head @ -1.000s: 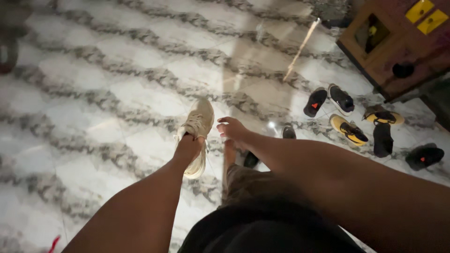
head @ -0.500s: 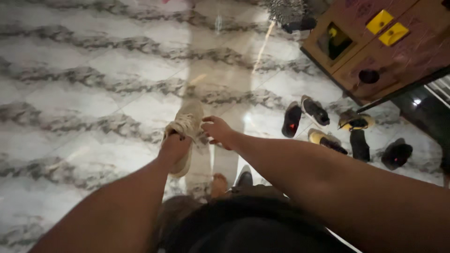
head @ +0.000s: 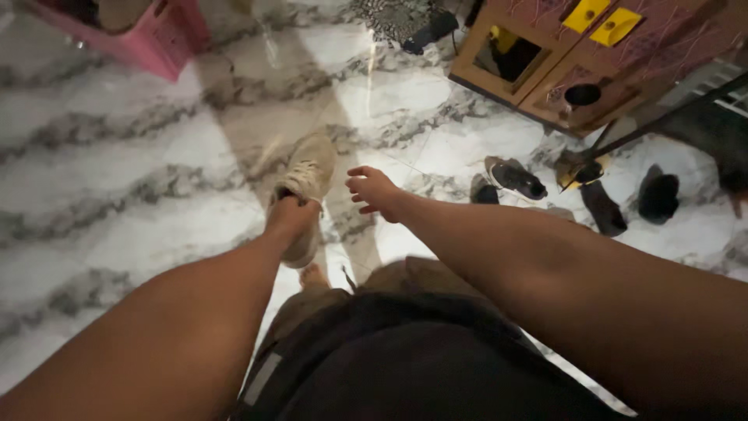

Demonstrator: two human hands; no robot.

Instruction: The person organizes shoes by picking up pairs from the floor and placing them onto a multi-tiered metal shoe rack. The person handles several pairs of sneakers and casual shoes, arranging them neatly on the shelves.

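- We see the left hand [head: 292, 218] stretched out from a long, straight forearm, its fingers closed around the heel end of a beige sneaker [head: 308, 183] and holding it up above the marble floor [head: 117, 179].
- The right hand [head: 374, 189] reaches forward just beside the sneaker's right side, fingers spread and slightly curled, holding nothing; we cannot tell whether a fingertip touches the shoe.
- The sneaker is pale tan with laces of the same colour, its toe pointing away from us and its sole facing down.
- Below the sneaker, a bare foot [head: 314, 275] stands on the floor.
- To the right of the sneaker, well apart from it, a scatter of dark shoes [head: 514, 178] lies before a wooden cabinet [head: 545, 70].
- Far to the upper left of the sneaker stands a pink box [head: 148, 35].
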